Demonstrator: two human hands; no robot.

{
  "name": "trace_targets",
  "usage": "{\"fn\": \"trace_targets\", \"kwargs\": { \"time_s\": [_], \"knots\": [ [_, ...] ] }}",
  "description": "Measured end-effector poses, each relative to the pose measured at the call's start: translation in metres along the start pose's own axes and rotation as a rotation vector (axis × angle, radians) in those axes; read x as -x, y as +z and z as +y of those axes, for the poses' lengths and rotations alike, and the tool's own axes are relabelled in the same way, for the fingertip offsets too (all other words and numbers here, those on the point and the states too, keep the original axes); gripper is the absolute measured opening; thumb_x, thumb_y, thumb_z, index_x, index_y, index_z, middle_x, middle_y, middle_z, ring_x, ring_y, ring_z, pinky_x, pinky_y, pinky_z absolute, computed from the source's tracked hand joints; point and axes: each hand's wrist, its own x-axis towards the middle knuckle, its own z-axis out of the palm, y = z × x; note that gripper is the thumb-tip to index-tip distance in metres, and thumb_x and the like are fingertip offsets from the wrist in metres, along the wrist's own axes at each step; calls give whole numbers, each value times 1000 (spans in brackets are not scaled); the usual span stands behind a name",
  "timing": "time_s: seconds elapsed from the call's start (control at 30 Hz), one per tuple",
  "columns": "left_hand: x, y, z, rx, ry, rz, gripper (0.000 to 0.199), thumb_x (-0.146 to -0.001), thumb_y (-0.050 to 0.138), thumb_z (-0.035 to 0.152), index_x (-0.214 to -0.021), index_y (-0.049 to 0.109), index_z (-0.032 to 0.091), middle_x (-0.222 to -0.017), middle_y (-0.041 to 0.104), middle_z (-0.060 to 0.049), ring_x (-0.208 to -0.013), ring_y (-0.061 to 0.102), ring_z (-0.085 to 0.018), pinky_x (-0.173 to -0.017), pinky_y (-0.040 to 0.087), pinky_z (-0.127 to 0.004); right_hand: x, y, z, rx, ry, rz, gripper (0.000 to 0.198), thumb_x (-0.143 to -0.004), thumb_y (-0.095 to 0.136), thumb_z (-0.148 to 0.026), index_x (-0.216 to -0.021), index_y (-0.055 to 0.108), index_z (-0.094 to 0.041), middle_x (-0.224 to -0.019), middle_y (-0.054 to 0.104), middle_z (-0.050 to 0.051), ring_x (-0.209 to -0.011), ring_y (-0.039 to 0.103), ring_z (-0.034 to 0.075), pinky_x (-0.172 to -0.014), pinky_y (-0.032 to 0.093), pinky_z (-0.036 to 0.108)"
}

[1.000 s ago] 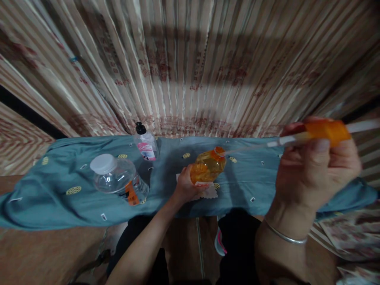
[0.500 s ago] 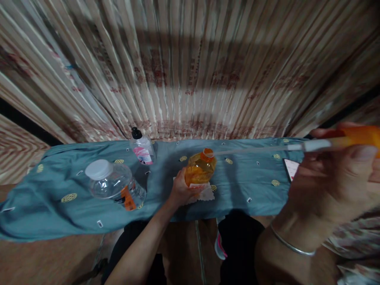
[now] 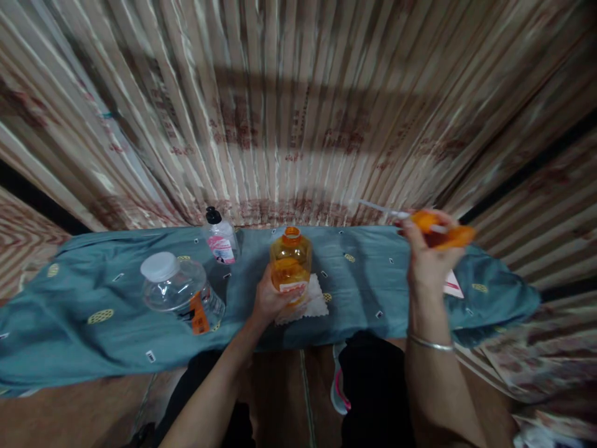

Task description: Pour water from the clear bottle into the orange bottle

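My left hand is wrapped round the lower part of an amber see-through bottle, which stands upright with its mouth uncovered. Part of a pale cloth with a scalloped edge shows beneath and beside it. To the right and higher, my right hand is closed round an orange pump top. Its thin whitish tube points left, apart from the bottle. Some of my right fingers are hidden behind the pump top.
A large clear jar with a white lid stands left on the teal patterned cloth. Behind it is a clear bottle with a black pump. A flat white and pink object lies partly behind my right wrist. A pleated curtain hangs behind.
The tube has come away from the bottle's mouth. My right hand has moved left and farther from me with the pump top. The amber bottle has gone from tilted to upright.
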Motion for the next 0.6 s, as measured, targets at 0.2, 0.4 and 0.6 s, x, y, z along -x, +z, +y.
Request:
{"fn": "trace_targets", "kwargs": {
  "time_s": [0.2, 0.4, 0.6],
  "knots": [
    [-5, -24, -1, 0, -3, 125, 68, -53, 90, 38, -109, 55, 22, -107, 72, -8, -100, 70, -29, -92, 54, -46, 37, 35, 85, 755, -72, -785, 42, -87, 49, -17, -127, 50, -10, -116, 70, 19, -106, 68, 29, -91, 54, 40],
    [-13, -38, -10, 34, -6, 156, 69, -55, 89, 40, -111, 54, 21, -111, 71, -9, -102, 69, -29, -93, 53, -46, 66, 30, 117, 879, -126, -1077, 34, -82, 54, -8, -115, 58, -13, -125, 67, 20, -105, 71, 26, -86, 56, 31],
    [-17, -42, -21, 93, -2, 115, 66, -57, 89, 38, -112, 55, 21, -112, 72, -9, -101, 70, -27, -91, 55, -45, 77, 10, 125, 929, -164, -1138, 45, -87, 49, -11, -132, 49, -12, -142, 55, 24, -126, 61, 29, -101, 52, 38]
  ]
}}
